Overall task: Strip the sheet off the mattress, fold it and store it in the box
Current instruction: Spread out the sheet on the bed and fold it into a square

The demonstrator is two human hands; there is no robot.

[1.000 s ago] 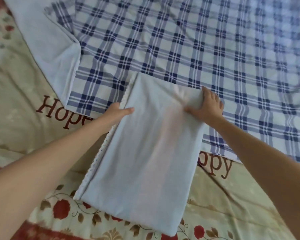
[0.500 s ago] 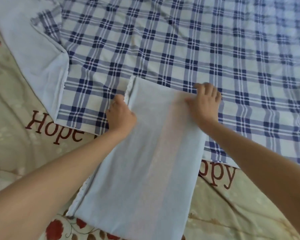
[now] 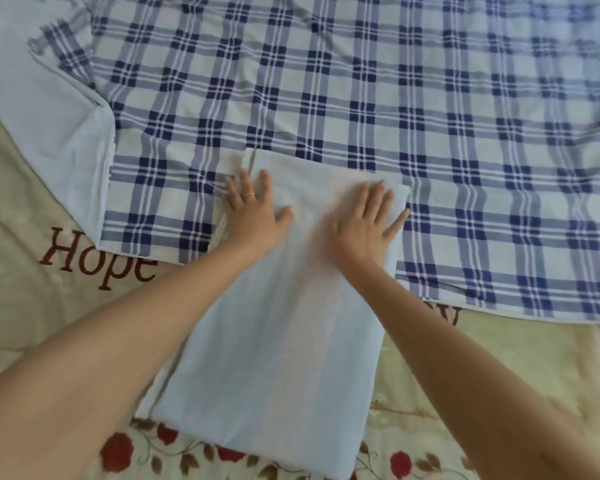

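Observation:
A pale blue folded sheet lies as a long rectangle in the middle, its far end resting on a blue-and-white plaid cloth. My left hand presses flat on the far left part of the folded sheet, fingers spread, a ring on one finger. My right hand lies flat on the far right part, fingers spread, palm down. Neither hand grips the fabric. No box is in view.
The plaid cloth covers the upper part of the bed, with its pale underside turned over at the upper left. Beneath lies a cream floral cover printed with red roses and the word "Hope".
Both hands have gone from pinching the sheet's far corners to lying flat with fingers spread on top of it. The view has shifted slightly.

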